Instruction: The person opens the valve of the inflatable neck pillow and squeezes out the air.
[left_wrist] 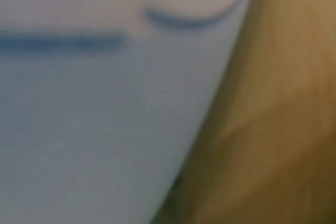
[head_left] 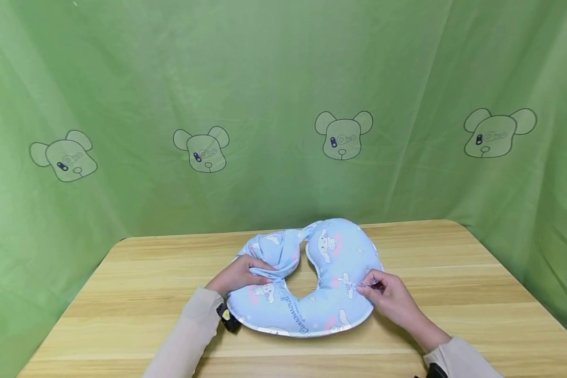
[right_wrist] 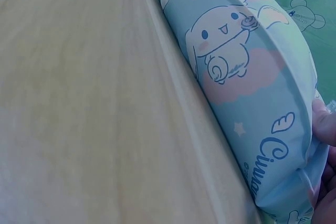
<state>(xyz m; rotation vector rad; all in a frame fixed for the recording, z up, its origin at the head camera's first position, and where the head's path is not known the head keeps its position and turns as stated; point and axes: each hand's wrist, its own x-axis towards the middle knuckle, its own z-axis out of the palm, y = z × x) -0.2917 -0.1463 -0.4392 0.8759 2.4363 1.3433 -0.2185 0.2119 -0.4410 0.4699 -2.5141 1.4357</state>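
A light blue U-shaped inflatable neck pillow (head_left: 307,317), printed with white cartoon dogs, lies on the wooden table. Its right arm is plump, while the left one looks twisted and creased. My left hand (head_left: 243,275) grips the creased left arm, fingers over the top of it. At the right edge, my right hand (head_left: 387,294) pinches a small clear plastic piece, which looks like the valve (head_left: 368,284). In the right wrist view the right thumb (right_wrist: 324,123) presses beside this clear piece. The left wrist view holds only blurred pillow surface (left_wrist: 105,129) close up.
The pale wooden table (head_left: 453,273) has rounded back corners. Green cloth (head_left: 274,79) with bear-head outlines hangs behind it and along both sides. A black wrist camera (head_left: 229,320) on the left wrist sits against the pillow's outer edge.
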